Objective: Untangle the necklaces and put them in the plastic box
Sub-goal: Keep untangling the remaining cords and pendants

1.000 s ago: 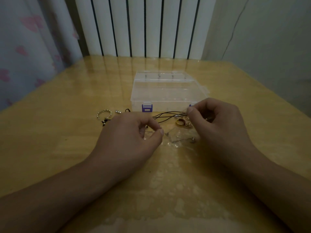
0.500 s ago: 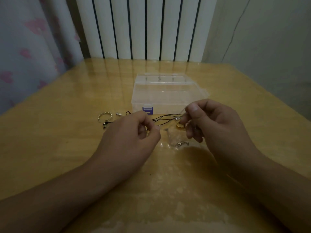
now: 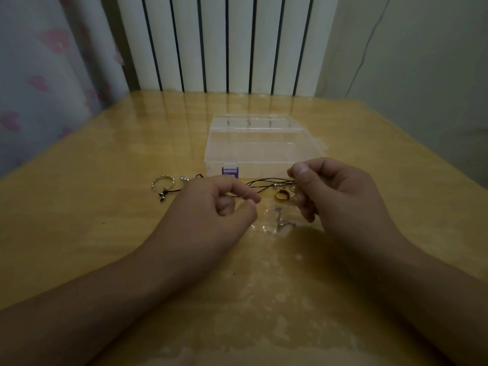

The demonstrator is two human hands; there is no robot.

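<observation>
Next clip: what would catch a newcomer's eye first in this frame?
The two hands at the centre: the left hand and the right hand each pinch a thin black cord strung between them, just above the wooden table. Right behind them sits a clear plastic box with a purple latch, its lid closed. Small jewellery lies around: a gold ring between the hands and a silver ring to the left.

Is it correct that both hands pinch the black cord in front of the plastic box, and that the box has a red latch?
Not quite: in the head view the latch on the plastic box is purple. The left hand and right hand do pinch the black cord.
</observation>
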